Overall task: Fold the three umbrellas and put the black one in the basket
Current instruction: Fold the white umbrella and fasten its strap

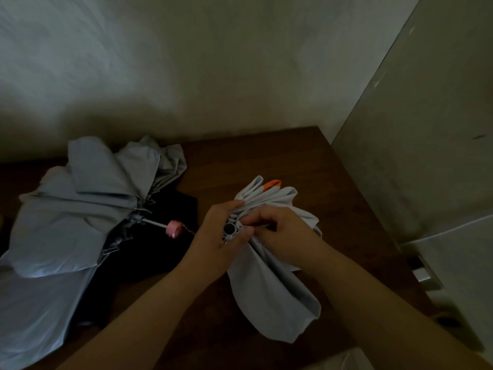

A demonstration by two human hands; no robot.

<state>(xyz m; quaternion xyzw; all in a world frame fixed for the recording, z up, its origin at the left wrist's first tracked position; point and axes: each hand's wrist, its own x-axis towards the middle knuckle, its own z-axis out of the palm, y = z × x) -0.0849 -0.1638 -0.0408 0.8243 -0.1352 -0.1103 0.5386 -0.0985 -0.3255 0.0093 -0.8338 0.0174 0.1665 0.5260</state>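
Umbrella in hand: While both hands work at it, the pale grey fabric umbrella with an orange tab (269, 265) lies collapsed on the dark brown wooden table (333, 188), its hub end up between the hands.
Left hand (216, 244): fingers curled round the gathered canopy just under the hub, holding the bundle.
Right hand (277, 233): fingertips pinching a pleat or rib tip right beside the hub; exactly which, I cannot tell.
Handling: likely light, with soft, slippery cloth over thin stiff ribs that could bend; best held firmly at the hub or shaft while pleats are smoothed one at a time.
Blue-grey umbrella: a loosely collapsed blue-grey fabric umbrella with a pink handle (80, 209) lies left of the pale umbrella, unfolded pleats sprawling, handle pointing toward the left hand.
Black umbrella: a flat black fabric shape (149, 252), probably the black one, lies partly under the blue-grey canopy, just left of the pale umbrella.
Basket: none in view.
In the way: the blue-grey canopy overlaps the black cloth and would need lifting first.
Progress: judged early; no umbrella looks neatly wrapped yet.
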